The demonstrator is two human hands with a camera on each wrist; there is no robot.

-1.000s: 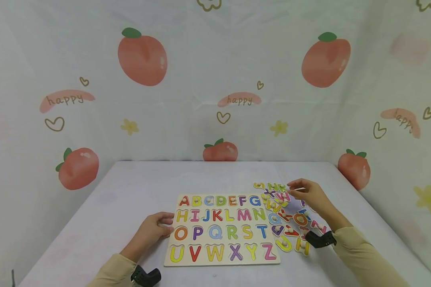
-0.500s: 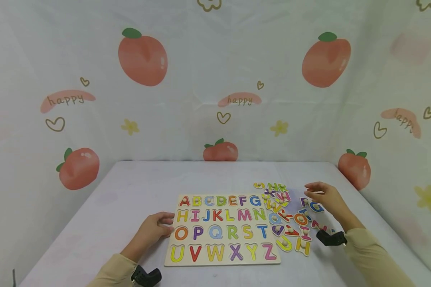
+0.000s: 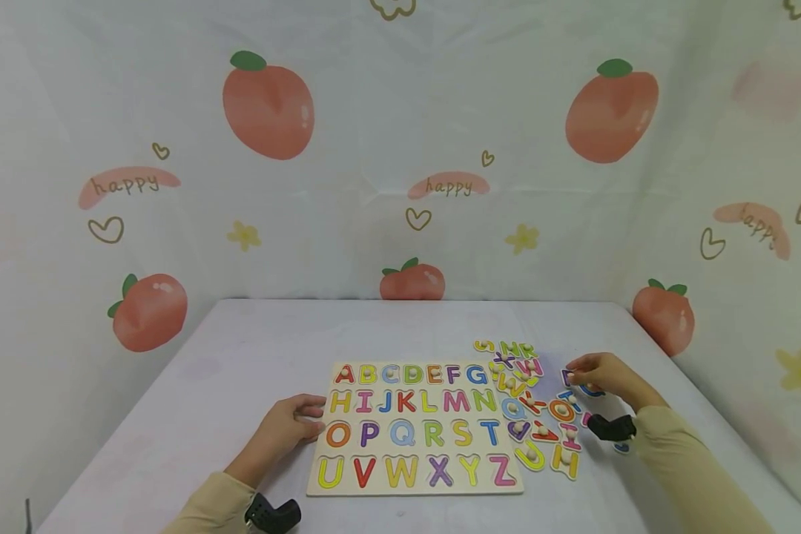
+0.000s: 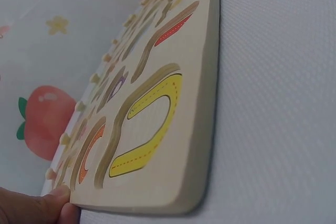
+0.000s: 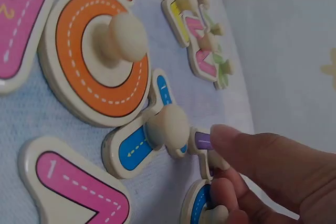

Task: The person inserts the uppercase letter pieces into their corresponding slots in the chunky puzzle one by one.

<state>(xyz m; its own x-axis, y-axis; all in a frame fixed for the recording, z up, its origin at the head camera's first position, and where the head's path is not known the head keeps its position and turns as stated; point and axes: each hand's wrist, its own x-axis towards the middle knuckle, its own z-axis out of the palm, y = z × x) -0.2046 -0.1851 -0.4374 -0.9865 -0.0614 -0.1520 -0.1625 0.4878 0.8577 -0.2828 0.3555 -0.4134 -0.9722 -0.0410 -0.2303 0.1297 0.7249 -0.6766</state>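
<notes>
A wooden alphabet puzzle board (image 3: 414, 419) lies flat on the table. Along its left edge rest the fingertips of my left hand (image 3: 283, 430), relaxed and touching the wood; in the left wrist view these fingers (image 4: 31, 205) meet the board's corner area. My right hand (image 3: 610, 377) is over the loose letters to the right. Its thumb and fingers close around the knob of a purple letter F piece (image 5: 203, 141), seen in the right wrist view. Beside it lie a blue G piece (image 5: 199, 203), a blue T piece (image 5: 134, 148) and an orange O piece (image 5: 68, 35).
Loose knobbed letters spread right of the board, some overlapping, such as a yellow H (image 3: 564, 461), a yellow U (image 3: 529, 456) and a green N (image 3: 509, 348). Pieces with knobs sit in part of the board's top row. A fruit-print curtain (image 3: 347, 148) hangs behind the table (image 3: 260, 341).
My right hand has moved right, away from the green R piece, then down to the purple F piece. The left hand keeps its place at the board.
</notes>
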